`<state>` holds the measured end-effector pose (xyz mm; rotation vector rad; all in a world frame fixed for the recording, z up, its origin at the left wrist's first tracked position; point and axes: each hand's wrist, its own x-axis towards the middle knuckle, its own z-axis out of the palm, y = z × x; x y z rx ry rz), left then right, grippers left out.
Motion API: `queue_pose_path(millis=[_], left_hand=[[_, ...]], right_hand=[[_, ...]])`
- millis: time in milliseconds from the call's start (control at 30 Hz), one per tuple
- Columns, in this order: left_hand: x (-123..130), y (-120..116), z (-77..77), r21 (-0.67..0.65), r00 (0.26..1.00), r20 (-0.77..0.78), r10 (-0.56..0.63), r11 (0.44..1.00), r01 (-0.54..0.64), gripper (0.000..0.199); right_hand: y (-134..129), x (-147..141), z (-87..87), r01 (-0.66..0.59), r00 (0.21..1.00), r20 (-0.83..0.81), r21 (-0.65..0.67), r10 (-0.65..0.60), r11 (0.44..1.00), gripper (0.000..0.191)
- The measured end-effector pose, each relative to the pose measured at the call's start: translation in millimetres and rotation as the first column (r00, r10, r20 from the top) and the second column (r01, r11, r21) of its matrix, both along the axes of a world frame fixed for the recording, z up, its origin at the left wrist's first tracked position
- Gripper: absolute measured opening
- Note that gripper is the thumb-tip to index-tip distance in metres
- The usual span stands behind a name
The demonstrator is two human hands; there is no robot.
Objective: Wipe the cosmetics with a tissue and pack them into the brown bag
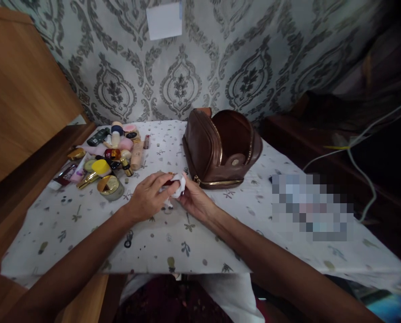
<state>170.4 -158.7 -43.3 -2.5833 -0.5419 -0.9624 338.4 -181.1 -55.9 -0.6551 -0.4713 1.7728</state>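
Jars and bottles (101,168): heaped to your left, apart from your fingers.
Left hand (149,196): yours bends over a small dark red item (168,183), grasping it; forearm slanting inward.
White cloth (178,186): between your hands; best to press lightly and turn the item evenly against it.
Right hand (196,198): grasping the cloth from the other side, palm inward.
Brown bag (225,169): unzipped, just beyond your right hand.

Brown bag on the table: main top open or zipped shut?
Open. On the brown bag, the gold zipper edges of the top stand apart, and the dark interior shows between them.
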Motion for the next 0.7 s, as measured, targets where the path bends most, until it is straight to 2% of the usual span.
queue_pose_path(millis=[100, 300, 433, 567, 700], left_hand=[[-4.2, 4.7, -2.2, -0.040, 0.998, 0.049, -0.025, 0.999, 0.027, 0.038], [-8.8, 5.8, 2.0, -0.264, 0.979, 0.192, -0.061, 0.958, 0.112, 0.042], [-6.0, 3.2, 3.9, -0.333, 0.968, 0.248, -0.042, 0.934, 0.126, 0.036], [-4.7, 2.4, 4.4, -0.362, 0.974, 0.228, 0.002, 0.928, 0.083, 0.030], [-3.1, 0.3, 6.8, -0.285, 0.980, 0.200, -0.017, 0.956, 0.075, 0.029]], right_hand=[[-1.2, 2.6, 4.4, -0.071, 0.997, -0.030, -0.015, 0.070, 0.997, 0.025], [-2.6, 8.5, 6.2, -0.148, 0.987, -0.060, 0.026, 0.149, 0.989, 0.023], [-1.2, 10.5, 2.9, -0.169, 0.985, 0.034, 0.053, 0.168, 0.984, 0.031], [-0.8, 9.3, 1.0, -0.197, 0.972, 0.147, 0.103, 0.181, 0.975, 0.040], [-2.9, 5.6, -1.4, -0.177, 0.954, 0.261, 0.098, 0.147, 0.979, 0.050]])
